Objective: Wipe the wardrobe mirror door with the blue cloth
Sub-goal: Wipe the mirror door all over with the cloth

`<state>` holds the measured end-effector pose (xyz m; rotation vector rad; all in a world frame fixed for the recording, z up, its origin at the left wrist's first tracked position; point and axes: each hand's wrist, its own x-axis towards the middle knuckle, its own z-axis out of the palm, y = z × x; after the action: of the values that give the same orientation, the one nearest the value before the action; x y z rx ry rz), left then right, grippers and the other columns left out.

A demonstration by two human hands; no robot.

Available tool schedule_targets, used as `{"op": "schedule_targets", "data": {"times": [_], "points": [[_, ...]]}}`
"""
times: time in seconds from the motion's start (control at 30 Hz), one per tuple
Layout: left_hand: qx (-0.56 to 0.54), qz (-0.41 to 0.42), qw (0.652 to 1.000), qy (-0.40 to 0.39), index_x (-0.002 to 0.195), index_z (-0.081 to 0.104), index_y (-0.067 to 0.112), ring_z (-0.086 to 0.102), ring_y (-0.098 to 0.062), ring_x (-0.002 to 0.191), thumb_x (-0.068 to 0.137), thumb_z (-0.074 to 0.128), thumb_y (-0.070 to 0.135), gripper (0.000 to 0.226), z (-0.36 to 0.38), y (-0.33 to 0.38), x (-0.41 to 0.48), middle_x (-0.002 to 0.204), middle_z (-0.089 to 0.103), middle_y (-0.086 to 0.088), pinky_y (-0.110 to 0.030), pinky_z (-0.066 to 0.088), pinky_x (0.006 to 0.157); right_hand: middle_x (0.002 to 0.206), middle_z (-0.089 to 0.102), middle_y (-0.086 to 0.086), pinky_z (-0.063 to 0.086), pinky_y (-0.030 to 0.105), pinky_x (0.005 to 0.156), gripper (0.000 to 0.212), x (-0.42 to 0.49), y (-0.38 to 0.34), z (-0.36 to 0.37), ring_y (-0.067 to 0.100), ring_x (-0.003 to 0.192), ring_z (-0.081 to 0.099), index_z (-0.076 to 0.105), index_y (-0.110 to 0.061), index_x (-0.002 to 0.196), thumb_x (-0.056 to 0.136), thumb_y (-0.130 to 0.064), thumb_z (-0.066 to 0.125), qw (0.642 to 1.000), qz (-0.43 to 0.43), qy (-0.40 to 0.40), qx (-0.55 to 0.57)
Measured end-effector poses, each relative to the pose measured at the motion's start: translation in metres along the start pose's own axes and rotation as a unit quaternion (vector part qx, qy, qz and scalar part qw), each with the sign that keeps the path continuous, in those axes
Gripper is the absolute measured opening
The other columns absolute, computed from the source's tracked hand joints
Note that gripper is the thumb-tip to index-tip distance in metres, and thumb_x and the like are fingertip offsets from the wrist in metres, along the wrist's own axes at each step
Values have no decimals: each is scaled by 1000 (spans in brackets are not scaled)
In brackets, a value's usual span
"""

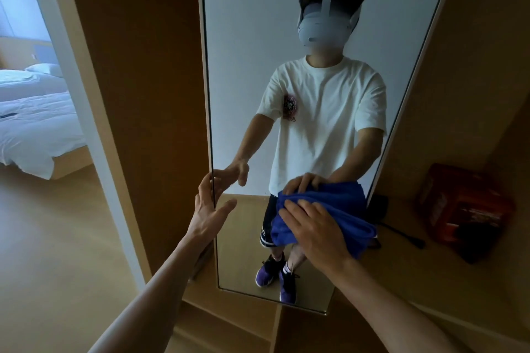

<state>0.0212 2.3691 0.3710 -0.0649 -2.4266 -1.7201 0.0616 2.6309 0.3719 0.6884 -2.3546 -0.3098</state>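
Two hands are at work on the mirror door (286, 66), and we take that door as our landmark, going from its left side to its right. Well to the left of the door, through a doorway, we see a bed (34, 123) with white covers and a pillow (43, 69) lying on it. Between the doorway and the door stands the brown wooden side of the wardrobe (143, 94). At the door's left edge, about two thirds of the way down, our left hand (209, 209) is spread, fingers curled round the edge and thumb out across the glass; whether the palm touches the frame we cannot tell. In the glass we see the reflection of a person in a white T-shirt, dark shorts and purple shoes. Toward the door's right side, at the same height, our right hand (312, 229) lies flat with its fingers slightly apart, pressing the bunched blue cloth (352, 226) against the glass. The cloth hangs a little past the hand toward the door's right edge. To the right of the door, low down, a red box (464, 206) sits on the wooden surface, with a dark cord (401, 233) lying between it and the door.
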Motion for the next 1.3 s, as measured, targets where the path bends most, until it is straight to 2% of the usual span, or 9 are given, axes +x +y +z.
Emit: {"op": "schedule_targets", "data": {"times": [0.13, 0.3, 0.47, 0.63, 0.77, 0.9, 1.07, 1.2, 1.3], "points": [[1, 4, 1000, -6, 158, 10, 42, 31, -36, 146, 69, 62, 67, 106, -3, 2, 3, 164, 20, -5, -59, 39, 113, 122, 65, 3, 52, 39, 91, 35, 15, 5, -12, 25, 106, 62, 65, -16, 122, 89, -13, 52, 1000, -1, 25, 5], [1, 1, 1000, -2, 159, 10, 40, 31, -36, 146, 70, 64, 62, 106, -1, 6, -1, 164, 19, -7, -56, 40, 113, 130, 63, 5, 43, 42, 95, 49, 52, 25, -58, 29, 114, 57, 62, -14, 128, 88, -12, 33, 993, 64, 95, 18], [2, 6, 1000, 1, 160, 10, 37, 31, -35, 146, 74, 64, 55, 103, 0, 4, -6, 164, 20, -8, -52, 39, 110, 135, 61, 7, 42, 42, 100, 42, 35, 13, -29, 28, 118, 56, 61, -13, 132, 92, -13, 48, 995, 36, 92, 1], [-10, 4, 1000, -1, 159, 11, 41, 31, -35, 146, 72, 65, 60, 104, -2, -1, -5, 164, 20, -6, -58, 39, 114, 126, 66, 5, 53, 39, 93, 64, -2, -14, 8, 25, 110, 63, 67, -16, 123, 63, -24, 90, 998, -21, -56, 4], [-9, 3, 1000, -3, 159, 10, 42, 30, -36, 146, 67, 64, 65, 109, -6, -1, -4, 163, 20, -6, -58, 39, 113, 124, 65, 4, 47, 38, 93, 38, 27, -4, -17, 25, 107, 59, 65, -15, 123, 86, -13, 57, 999, -7, 43, 8], [-10, 2, 1000, -3, 160, 9, 41, 30, -37, 146, 65, 63, 66, 112, -4, -3, -8, 164, 19, -7, -56, 40, 112, 131, 62, 6, 40, 42, 98, 49, 64, 14, -58, 30, 116, 55, 60, -13, 131, 89, -11, 34, 993, 49, 104, 17], [-19, 7, 1000, -1, 158, 11, 43, 32, -35, 146, 70, 66, 59, 105, 0, -3, -7, 163, 20, -5, -55, 41, 113, 136, 59, 9, 43, 43, 101, 44, 50, 4, -35, 29, 120, 56, 58, -12, 134, 90, -13, 58, 996, 23, 87, -8], [-21, 5, 1000, 1, 157, 13, 43, 32, -33, 145, 71, 67, 58, 103, -4, 0, -4, 161, 23, -6, -55, 40, 113, 130, 63, 9, 51, 40, 95, 56, 20, -22, 8, 28, 113, 60, 63, -14, 128, 76, -21, 82, 999, -32, -31, -31], [-15, 3, 1000, -5, 158, 11, 42, 31, -33, 145, 76, 66, 49, 99, -7, -1, -4, 162, 23, -5, -53, 39, 113, 124, 63, 7, 51, 39, 93, 51, 22, -25, 6, 28, 109, 59, 62, -14, 124, 77, -19, 79, 998, -37, -45, -25]]}}
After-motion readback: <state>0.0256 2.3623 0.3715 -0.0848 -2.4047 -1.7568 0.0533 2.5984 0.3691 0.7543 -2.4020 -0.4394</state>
